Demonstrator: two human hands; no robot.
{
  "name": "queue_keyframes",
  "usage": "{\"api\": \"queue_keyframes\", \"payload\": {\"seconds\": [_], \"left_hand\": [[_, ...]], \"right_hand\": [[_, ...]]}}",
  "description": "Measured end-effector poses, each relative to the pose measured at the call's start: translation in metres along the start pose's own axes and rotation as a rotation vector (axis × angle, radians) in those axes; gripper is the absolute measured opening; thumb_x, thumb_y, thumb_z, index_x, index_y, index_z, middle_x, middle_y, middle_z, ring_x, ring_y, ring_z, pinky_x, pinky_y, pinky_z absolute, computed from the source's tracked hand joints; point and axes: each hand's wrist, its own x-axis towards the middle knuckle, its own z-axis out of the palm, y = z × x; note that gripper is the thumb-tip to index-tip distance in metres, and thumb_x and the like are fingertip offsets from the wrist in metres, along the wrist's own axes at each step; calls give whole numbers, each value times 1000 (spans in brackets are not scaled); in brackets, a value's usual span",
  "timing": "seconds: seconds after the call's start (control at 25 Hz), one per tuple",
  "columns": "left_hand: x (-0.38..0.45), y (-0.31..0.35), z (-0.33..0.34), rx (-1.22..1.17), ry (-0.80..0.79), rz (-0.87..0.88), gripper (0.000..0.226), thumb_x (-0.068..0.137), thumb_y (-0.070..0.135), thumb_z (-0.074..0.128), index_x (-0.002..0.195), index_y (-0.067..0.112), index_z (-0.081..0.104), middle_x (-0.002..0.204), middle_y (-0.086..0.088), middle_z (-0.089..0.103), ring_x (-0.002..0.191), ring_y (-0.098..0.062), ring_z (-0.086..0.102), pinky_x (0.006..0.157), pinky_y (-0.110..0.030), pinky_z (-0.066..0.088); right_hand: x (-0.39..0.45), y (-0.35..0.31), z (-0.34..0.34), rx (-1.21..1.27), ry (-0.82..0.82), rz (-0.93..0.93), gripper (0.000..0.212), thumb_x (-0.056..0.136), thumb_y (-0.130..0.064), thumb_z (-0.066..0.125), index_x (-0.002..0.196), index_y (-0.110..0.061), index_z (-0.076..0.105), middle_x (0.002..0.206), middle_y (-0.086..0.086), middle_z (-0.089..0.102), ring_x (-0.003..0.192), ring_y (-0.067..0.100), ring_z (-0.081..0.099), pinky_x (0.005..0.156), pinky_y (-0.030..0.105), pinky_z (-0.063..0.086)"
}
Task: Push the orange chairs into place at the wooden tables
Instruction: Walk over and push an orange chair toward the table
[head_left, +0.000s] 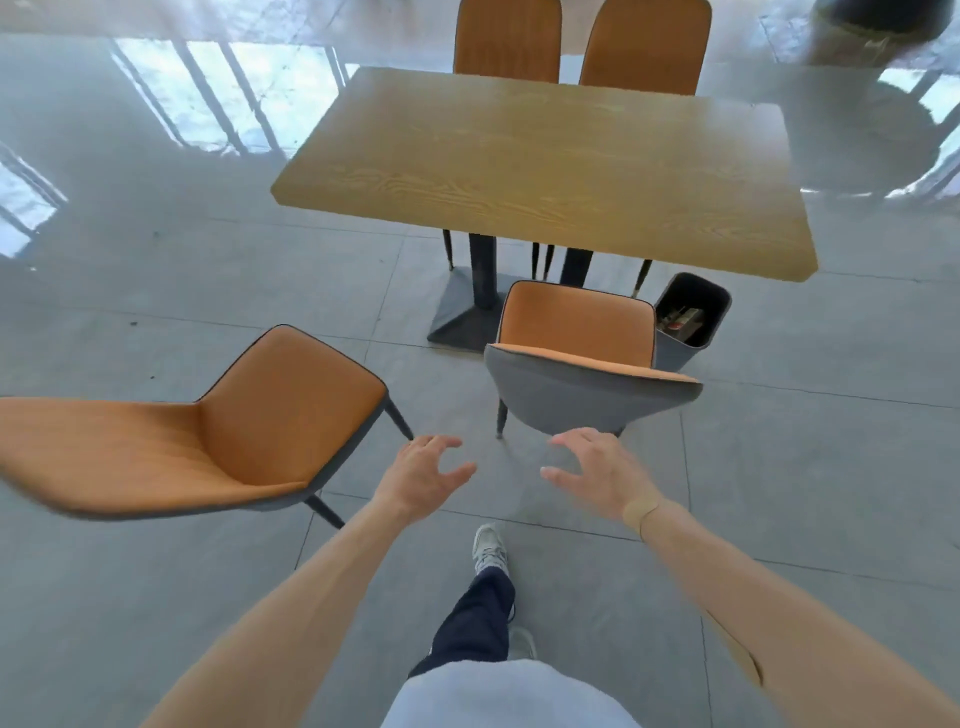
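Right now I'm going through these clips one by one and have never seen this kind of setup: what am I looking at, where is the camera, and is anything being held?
There is no machine here. A person wears one wide-angle camera on the head, looking forward and down, so you see their own bare arms and a foot on the grey tiled floor.

The left hand and right hand are both stretched forward with fingers spread, holding nothing. They reach toward the grey back of the near orange chair, which faces the wooden table but stands out from it. A second orange chair stands to the left, turned sideways.

Two more orange chairs are on the table's far side. Nothing visible lies on the tabletop. A dark bin stands on the floor by the table's near right corner.
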Motion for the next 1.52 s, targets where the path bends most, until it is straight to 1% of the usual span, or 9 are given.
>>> {"api": "queue_keyframes", "payload": {"seconds": [0.12,0.28,0.44,0.6,0.72,0.88,1.12,1.4,1.52], "left_hand": [[-60,-54,-12,-67,69,-125,51,88,56,59,131,29,53,141,1,48,132,-18,39,109,-38,34],[-139,-122,-41,-166,221,-267,48,89,49,62,130,23,56,137,-1,52,125,-16,46,102,-27,34],[-225,-193,-75,-231,384,-370,47,90,48,62,130,23,56,139,-1,51,130,-17,44,108,-33,34],[-315,-277,-108,-255,468,-463,54,89,53,61,134,26,51,144,0,47,136,-18,37,113,-36,29],[-382,-341,-134,-207,497,-527,62,86,60,60,138,29,47,147,1,43,138,-19,33,113,-40,29],[-440,-412,-166,-142,506,-578,65,85,63,59,139,29,46,145,0,45,137,-22,34,112,-39,29],[-432,-479,-216,-160,542,-542,63,86,61,58,138,27,49,145,-2,47,137,-21,36,113,-40,30],[-336,-524,-305,-113,419,-437,64,87,61,58,140,27,46,148,-1,43,139,-22,35,114,-44,29],[-289,-531,-351,-71,353,-371,63,86,61,58,139,28,47,146,0,44,138,-22,36,113,-44,30]], "right_hand": [[-9,-43,27,-81,-135,-117,52,90,-55,54,135,-28,51,143,-2,49,133,20,40,107,42,38],[-9,-125,60,-156,-232,-299,52,90,-57,52,135,-29,50,142,-4,49,131,19,44,106,42,39],[-16,-237,107,-204,-278,-501,52,90,-57,52,134,-31,50,141,-6,49,129,17,45,105,39,40],[-36,-365,173,-216,-361,-704,50,90,-54,54,134,-31,50,142,-7,48,131,17,42,106,38,38],[-55,-453,222,-232,-397,-818,50,90,-54,55,134,-31,51,142,-6,49,132,16,42,107,38,37],[-70,-535,270,-216,-389,-882,48,89,-55,55,131,-33,52,138,-4,53,128,18,46,106,39,38],[-44,-596,295,-204,-336,-861,47,87,-59,54,129,-37,53,136,-11,54,126,13,47,102,34,38],[52,-625,276,-111,-188,-743,50,87,-58,57,131,-35,53,139,-10,51,129,14,44,100,34,36],[85,-631,262,-49,-125,-644,50,87,-57,58,131,-34,52,139,-10,51,124,15,47,99,37,41]]}}
